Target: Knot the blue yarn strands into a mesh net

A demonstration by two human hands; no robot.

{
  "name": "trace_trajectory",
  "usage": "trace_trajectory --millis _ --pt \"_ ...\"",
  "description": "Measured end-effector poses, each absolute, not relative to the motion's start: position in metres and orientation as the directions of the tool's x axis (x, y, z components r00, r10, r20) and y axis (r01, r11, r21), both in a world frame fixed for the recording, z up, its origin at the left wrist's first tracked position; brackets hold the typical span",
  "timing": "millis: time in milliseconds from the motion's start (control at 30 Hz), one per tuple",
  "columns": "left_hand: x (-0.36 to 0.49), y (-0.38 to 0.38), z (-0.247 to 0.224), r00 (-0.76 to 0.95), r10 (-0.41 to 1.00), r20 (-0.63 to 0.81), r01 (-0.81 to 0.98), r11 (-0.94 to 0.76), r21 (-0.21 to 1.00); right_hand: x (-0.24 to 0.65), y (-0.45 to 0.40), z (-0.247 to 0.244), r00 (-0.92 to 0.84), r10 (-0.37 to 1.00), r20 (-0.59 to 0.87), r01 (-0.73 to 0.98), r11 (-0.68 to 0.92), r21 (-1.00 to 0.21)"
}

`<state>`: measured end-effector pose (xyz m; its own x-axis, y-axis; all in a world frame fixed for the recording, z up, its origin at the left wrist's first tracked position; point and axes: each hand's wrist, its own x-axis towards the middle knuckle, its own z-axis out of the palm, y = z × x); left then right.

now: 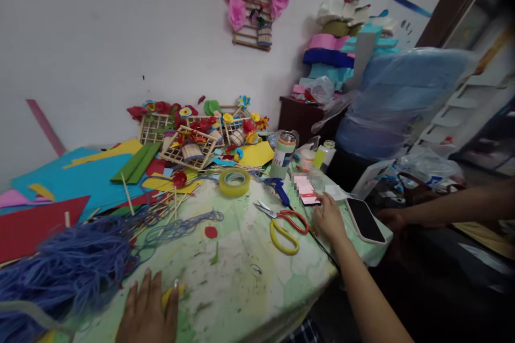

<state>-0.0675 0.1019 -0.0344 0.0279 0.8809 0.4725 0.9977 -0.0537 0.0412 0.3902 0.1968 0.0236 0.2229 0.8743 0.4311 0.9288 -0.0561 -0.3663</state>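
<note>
Flat on the green patterned tablecloth, my left hand has its fingers spread, with a small yellow scrap beside the index finger. My right hand reaches across to a smartphone with a lit pink screen, part of it blurred out. Its fingertips touch the phone's lower edge, and nothing shows in its grip. Just left of it lie scissors with one red and one yellow handle, blades apart. A blue glue gun lies behind them. A second phone, dark-screened, is on the right.
A yellow tape roll, blue yarn and coloured paper spread over the table's left and middle. Small stick lattices with paper flowers are piled by the wall. Bottles stand at the back. Another person's arm enters from the right.
</note>
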Motion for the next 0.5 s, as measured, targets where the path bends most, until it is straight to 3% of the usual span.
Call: trace_trajectory --millis 200,500 --pt "-0.063 0.091 -0.016 -0.157 0.902 0.402 0.985 0.112 0.132 0.382 0.199 0.024 0.173 0.943 0.283 0.985 -0.159 -0.073" --pt "-0.061 0.086 -0.011 -0.164 0.895 0.415 0.982 0.110 0.151 0.382 0.201 0.021 0.168 0.949 0.269 0.985 -0.172 -0.009"
